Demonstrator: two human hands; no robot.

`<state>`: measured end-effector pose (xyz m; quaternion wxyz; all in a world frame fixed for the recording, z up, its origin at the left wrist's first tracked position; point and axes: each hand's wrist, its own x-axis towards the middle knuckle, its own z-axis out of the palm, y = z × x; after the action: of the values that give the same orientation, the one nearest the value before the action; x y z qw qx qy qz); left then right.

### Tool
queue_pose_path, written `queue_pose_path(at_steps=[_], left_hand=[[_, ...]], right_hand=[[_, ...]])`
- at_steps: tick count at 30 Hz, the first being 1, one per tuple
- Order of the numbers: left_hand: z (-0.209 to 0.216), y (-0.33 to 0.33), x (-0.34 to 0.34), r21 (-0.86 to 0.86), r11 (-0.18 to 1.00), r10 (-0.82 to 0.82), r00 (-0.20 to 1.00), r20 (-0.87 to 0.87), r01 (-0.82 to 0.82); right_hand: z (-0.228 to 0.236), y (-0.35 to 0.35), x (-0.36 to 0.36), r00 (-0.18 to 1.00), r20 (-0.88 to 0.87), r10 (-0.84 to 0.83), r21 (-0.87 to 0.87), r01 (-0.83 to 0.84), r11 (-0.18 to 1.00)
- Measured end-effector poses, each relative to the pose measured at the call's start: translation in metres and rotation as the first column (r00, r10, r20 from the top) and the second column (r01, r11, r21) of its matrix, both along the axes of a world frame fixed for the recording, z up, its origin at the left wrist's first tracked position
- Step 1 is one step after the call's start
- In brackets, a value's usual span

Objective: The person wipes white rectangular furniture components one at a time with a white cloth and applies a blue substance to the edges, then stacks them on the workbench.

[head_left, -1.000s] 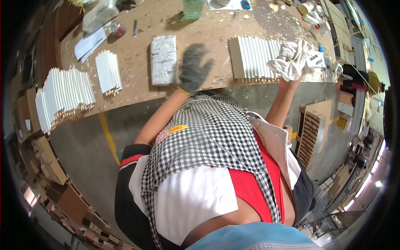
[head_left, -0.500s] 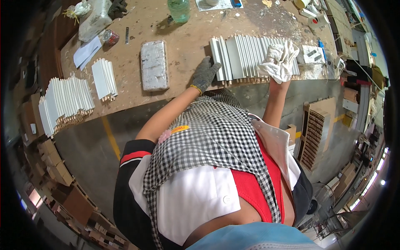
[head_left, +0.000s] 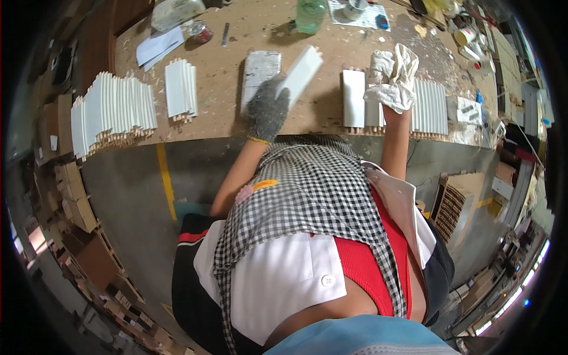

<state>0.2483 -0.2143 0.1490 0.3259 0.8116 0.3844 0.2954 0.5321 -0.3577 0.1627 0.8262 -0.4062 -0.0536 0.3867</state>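
Left grip [head_left: 267, 110], seemingly near-closed, holds white strip [head_left: 302, 74].

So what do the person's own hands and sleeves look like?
The left hand wears a dark grey knitted glove with a yellow edge. The right hand is mostly hidden. Both forearms are bare. The left sleeve is black with red and white stripes; the right sleeve is dark too.
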Motion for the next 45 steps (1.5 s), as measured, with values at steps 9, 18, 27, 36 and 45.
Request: queue_pose_path(at_steps=[9,18,27,36,45], left_hand=[[-0.042,-0.007,-0.046,-0.203,0.933,0.279,0.954,-0.112,-0.297],[-0.027,-0.003,-0.044,-0.299,0.932,0.261,0.950,0.169,-0.202],[-0.061,0.019,-0.050,-0.685,0.139,0.894,0.206,0.397,0.715],[-0.066,0.026,-0.059,-0.734,0.186,0.766,0.372,0.525,0.653],[-0.030,0.009,-0.061,-0.808,0.116,0.871,0.332,0.362,0.578]], right_hand=[[-0.001,0.095,-0.144,-0.107,0.865,0.490,-0.500,-0.120,0.858],[-0.075,0.187,-0.069,0.209,0.839,0.502,-0.525,0.073,0.848],[-0.012,0.125,-0.179,-0.358,0.822,0.443,-0.526,-0.177,0.832],[-0.016,0.137,-0.203,-0.652,0.625,0.430,-0.609,-0.061,0.791],[-0.045,0.176,-0.167,-0.406,0.752,0.520,-0.554,0.038,0.831]])
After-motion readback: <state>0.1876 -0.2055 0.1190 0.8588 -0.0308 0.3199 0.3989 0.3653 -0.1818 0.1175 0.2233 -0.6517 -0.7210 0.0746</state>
